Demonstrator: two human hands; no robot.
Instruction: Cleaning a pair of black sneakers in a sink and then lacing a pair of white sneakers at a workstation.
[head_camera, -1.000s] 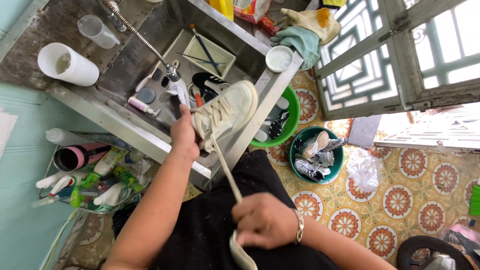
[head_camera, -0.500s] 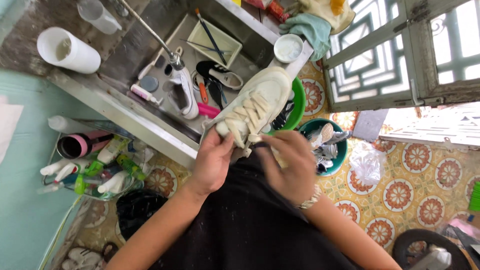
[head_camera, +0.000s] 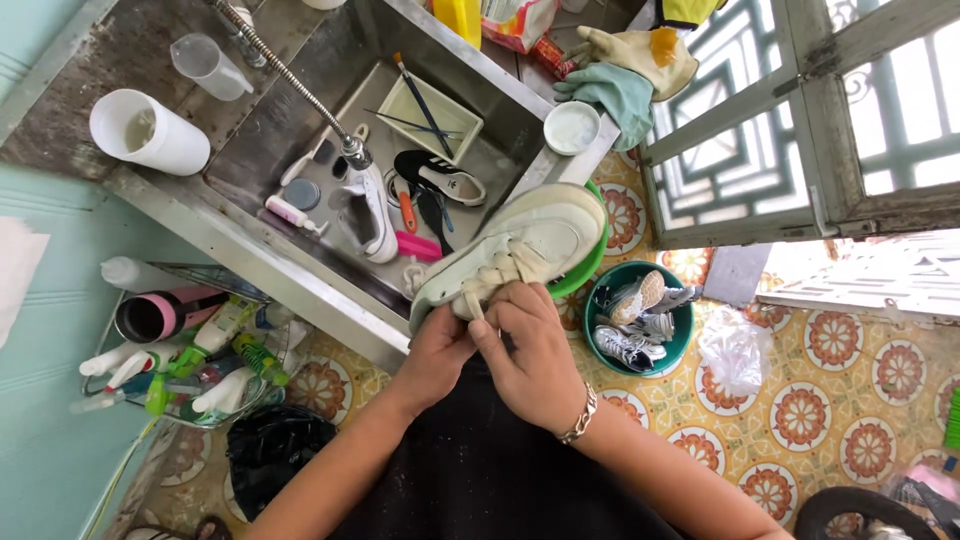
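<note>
Bracing the cream leather sneaker (head_camera: 520, 250) against the steel sink's rim (head_camera: 262, 268), your left hand (head_camera: 432, 350) grips its heel. Let your right hand (head_camera: 535, 345), pinching the cream lace (head_camera: 478, 296) beside that rim, pull evenly.

Your hands (head_camera: 500, 350) hold the shoe (head_camera: 520, 250) just right of the sink (head_camera: 290, 120). Another shoe (head_camera: 365, 210) lies in the sink. The bowl (head_camera: 640, 310) sits on the floor right of it.

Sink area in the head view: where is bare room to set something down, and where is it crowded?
Bare steel shows on the grey draining board between the white cylindrical cup and the faucet hose. The sink basin is crowded with shoes, brushes and a tray. Both hands, left hand and right hand, hold the cream sneaker over its rim.
</note>
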